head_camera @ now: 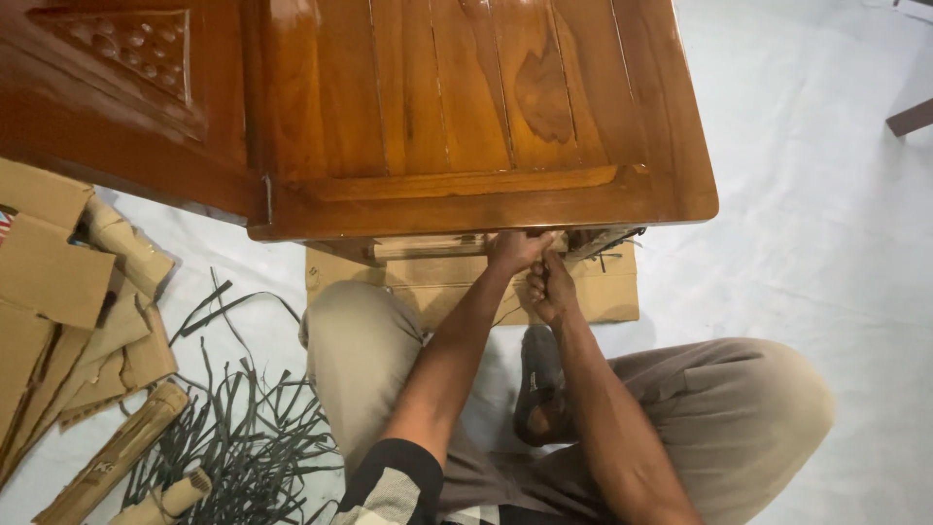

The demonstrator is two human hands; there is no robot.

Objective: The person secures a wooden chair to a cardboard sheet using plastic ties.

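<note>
Seated cross-legged on a white floor sheet (pixel 826 243), close against the near edge of a glossy, reddish-brown varnished wooden panel (pixel 466 107). Left hand (pixel 515 251) tucked just under that edge, fingers closed round the right end of a pale cardboard-wrapped bar (pixel 428 247). Right hand (pixel 552 287) just below and touching the left, curled into a fist; cannot tell what, if anything, sits inside it. Bar lying directly beneath the panel's lip, above a flat brown cardboard sheet (pixel 607 292). Long axis running left to right across the view, parallel to the near edge, with the gripped end pointing right toward some dark strapping ends (pixel 607 238) at the corner. Likely trouble: knuckles pinched between lip and bar should the heavy panel settle or the bar jerk free; a hard pull ending in fists striking the knees; varnish scuffed by a twisting bar end; strapping ends at the corner catching or scratching skin. Off to the left, well apart, a heap of loose black plastic strapping (pixel 243 428) and torn brown cardboard pieces (pixel 58 282), a snag for feet when rising.
</note>
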